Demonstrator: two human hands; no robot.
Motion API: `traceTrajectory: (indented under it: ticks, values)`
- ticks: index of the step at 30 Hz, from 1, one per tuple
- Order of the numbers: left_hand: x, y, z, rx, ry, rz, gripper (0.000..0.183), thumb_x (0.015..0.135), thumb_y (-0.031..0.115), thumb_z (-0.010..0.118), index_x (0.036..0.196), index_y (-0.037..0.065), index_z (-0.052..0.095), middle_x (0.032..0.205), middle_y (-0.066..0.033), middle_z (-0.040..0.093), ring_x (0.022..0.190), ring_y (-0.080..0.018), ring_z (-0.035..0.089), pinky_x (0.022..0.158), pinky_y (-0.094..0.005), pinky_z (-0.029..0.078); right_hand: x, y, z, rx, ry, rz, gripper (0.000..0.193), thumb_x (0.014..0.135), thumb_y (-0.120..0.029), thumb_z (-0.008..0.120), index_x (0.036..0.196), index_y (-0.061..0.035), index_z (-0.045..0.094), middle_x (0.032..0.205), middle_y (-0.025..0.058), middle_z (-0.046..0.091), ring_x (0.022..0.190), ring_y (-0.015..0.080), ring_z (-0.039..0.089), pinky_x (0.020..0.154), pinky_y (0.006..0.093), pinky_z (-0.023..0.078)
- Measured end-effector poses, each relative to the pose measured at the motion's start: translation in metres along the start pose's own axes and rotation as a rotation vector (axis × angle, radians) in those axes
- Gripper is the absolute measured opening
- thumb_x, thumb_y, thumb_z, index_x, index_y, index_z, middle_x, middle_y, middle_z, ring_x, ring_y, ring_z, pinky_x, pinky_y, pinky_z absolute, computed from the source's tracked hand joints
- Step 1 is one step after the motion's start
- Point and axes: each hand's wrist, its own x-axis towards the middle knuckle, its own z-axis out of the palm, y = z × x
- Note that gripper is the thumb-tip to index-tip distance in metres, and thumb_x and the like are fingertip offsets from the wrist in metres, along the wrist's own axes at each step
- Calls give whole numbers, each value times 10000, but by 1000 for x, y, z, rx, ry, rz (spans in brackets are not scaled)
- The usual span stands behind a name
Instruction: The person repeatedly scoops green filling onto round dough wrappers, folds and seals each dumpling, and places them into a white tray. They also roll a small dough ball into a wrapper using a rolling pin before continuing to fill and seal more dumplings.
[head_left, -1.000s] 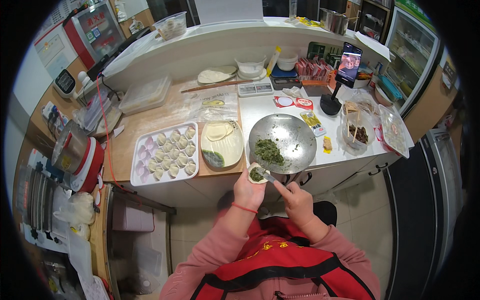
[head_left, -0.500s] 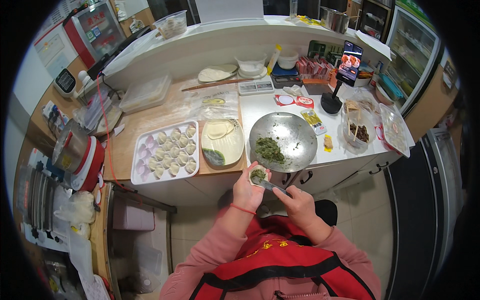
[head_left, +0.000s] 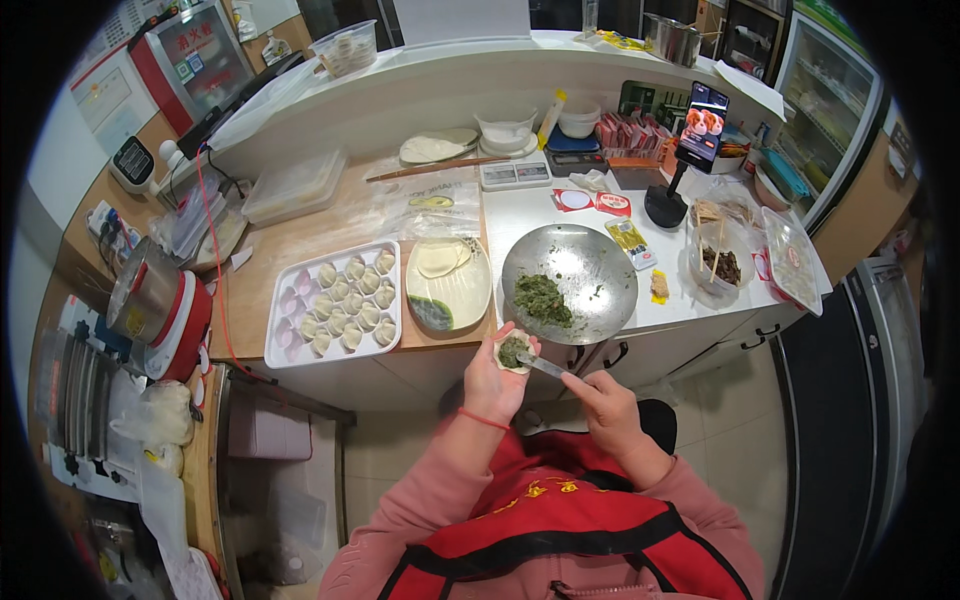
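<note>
Head-worn fisheye, looking down, hands near

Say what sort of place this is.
Probably the kitchen of a small dumpling shop: there's a white tray of folded dumplings, a wide metal bowl with green filling, and a glass-door fridge.

pale wrapper lying open, green filling touched by grey spatula

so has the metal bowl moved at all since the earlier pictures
No. The metal bowl keeps its place on the white counter relative to the wooden board; only the whole view has shifted slightly.
</note>
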Motion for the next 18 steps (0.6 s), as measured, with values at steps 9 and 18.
traceTrajectory:
  ticks: [9, 18]
  values:
    - [-20, -13, 16, 70, -113, -92, 326, 1045, 168, 409, 1325, 16, 475, 1192, -181, 580, 1118, -365, 593, 1023, -512, 486, 22, -5, 2, 203, 61, 106, 389, 757, 47, 653, 1086, -147, 724, 857, 87, 481, 736, 228, 551, 651, 325, 477]
    - [-48, -19, 34, 216, -306, -151, 404, 1068, 241, 401, 1368, -19, 473, 1246, -144, 601, 1168, -262, 591, 1006, -402, 480, 38, -8, -1, 308, 226, 78, 144, 733, -73, 799, 873, -83, 765, 770, 69, 498, 698, 200, 536, 625, 311, 465]
